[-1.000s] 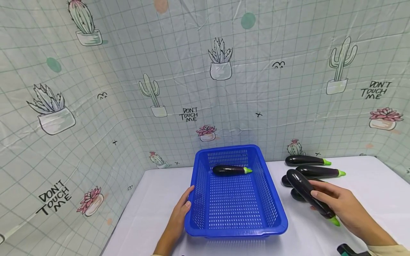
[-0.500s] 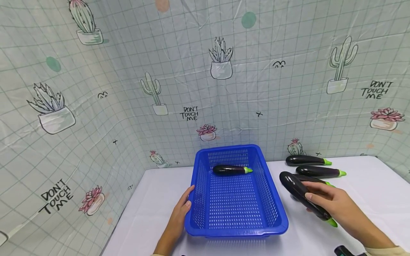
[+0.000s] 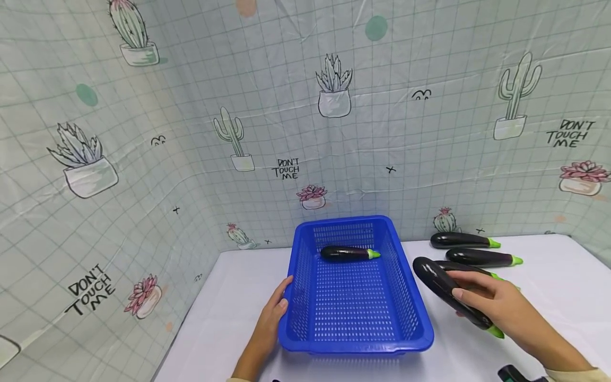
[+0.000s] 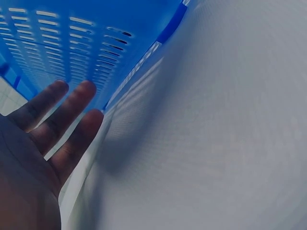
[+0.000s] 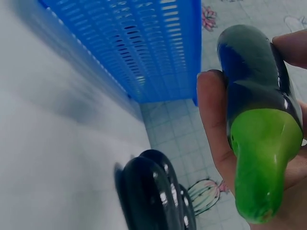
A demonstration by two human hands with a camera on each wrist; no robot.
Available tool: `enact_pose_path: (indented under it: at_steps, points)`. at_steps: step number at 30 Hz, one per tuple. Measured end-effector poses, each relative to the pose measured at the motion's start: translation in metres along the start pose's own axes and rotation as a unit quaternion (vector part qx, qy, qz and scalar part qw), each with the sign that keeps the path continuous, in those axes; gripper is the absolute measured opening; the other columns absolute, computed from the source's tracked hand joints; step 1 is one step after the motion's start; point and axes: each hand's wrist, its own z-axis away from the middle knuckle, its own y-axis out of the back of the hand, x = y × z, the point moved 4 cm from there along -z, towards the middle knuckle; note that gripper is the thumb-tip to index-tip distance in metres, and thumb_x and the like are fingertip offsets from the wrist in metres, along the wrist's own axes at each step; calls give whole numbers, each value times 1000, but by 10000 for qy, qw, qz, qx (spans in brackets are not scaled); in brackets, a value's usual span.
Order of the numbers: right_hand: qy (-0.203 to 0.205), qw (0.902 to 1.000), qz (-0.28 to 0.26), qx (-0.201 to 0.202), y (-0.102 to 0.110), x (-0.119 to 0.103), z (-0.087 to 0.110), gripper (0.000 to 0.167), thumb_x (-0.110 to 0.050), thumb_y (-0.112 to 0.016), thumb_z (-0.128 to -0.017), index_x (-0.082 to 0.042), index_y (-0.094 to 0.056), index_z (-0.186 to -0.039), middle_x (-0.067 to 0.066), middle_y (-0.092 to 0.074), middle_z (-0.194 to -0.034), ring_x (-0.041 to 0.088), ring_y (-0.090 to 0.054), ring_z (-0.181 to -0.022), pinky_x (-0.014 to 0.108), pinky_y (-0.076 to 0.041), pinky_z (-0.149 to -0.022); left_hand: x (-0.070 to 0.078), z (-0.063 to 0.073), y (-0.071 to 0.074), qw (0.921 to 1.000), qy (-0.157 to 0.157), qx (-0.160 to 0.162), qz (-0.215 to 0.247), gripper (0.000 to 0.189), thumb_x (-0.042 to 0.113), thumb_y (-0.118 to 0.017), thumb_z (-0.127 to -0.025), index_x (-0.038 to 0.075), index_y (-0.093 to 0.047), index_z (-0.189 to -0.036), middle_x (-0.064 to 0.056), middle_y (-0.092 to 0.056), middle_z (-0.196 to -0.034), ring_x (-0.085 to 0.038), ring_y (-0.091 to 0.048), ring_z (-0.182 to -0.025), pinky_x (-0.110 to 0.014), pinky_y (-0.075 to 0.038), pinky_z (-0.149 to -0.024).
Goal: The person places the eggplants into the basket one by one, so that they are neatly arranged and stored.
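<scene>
My right hand (image 3: 501, 305) holds an eggplant (image 3: 441, 281) around its middle, just right of the blue basket (image 3: 358, 347). Its dark rounded end points toward the basket, while the green stem (image 5: 264, 167) faces the right wrist camera. Against the basket's left side rests my left hand (image 3: 269, 321); its fingers (image 4: 72, 103) are extended along the outside of the slotted wall in the left wrist view. Inside the basket, near the back, lies another eggplant (image 3: 346, 253) with its green end to the right.
Right of the basket, more eggplants lie on the white table (image 3: 210, 297): one at the back (image 3: 460, 240), a second eggplant (image 3: 479, 258) before it, and a third partly hidden by the held one. A black object (image 3: 513, 374) shows at the bottom right.
The right hand has moved slightly left with its eggplant, closer to the basket's right rim. The left hand stays at the basket's side, and the head view has shifted a little.
</scene>
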Motion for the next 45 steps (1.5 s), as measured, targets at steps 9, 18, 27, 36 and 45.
enact_pose_path:
  at_steps: [9, 18, 27, 36, 45]
  points:
    - [-45, 9992, 231, -313, 1, -14, -14, 57, -23, -63, -101, 8, -45, -145, 28, -59, -129, 21, -71, -95, 35, -59, -76, 0, -1, 1, 10000, -56, -10, 1, 52, 30, -33, -106, 20, -34, -157, -12, -27, -163, -38, -21, -149, -65, -14, -115]
    - [443, 9925, 813, -795, 4, -25, -29, 47, -21, -63, -100, 4, -54, -139, 23, -62, -127, 12, -68, -97, 29, -57, -77, -2, 0, -1, 10000, -23, 4, -23, 52, 31, -33, -106, 21, -34, -157, -12, -26, -163, -38, -21, -149, -66, -14, -115]
    - [625, 9849, 1311, -945, 0, -41, -48, 44, -25, -65, -99, -2, -59, -136, 18, -63, -127, 15, -67, -98, 27, -56, -78, -4, -1, -1, 10000, -59, -3, 29, 52, 30, -32, -106, 21, -34, -157, -13, -27, -163, -38, -22, -149, -65, -14, -115]
    - [568, 9885, 631, -1254, -14, -52, -66, 48, -23, -65, -99, 2, -56, -138, 25, -60, -126, 24, -70, -95, 34, -59, -77, -2, -1, 1, 10000, -54, 6, 59, 53, 31, -33, -106, 21, -34, -157, -13, -26, -163, -39, -22, -149, -66, -15, -114]
    - [596, 9845, 466, -1580, -22, -56, -80, 48, -23, -65, -99, 2, -56, -139, 24, -60, -126, 30, -69, -97, 36, -58, -79, -3, -1, -1, 10000, -15, -3, 48, 53, 32, -33, -106, 22, -33, -158, -12, -25, -163, -39, -21, -149, -66, -15, -114]
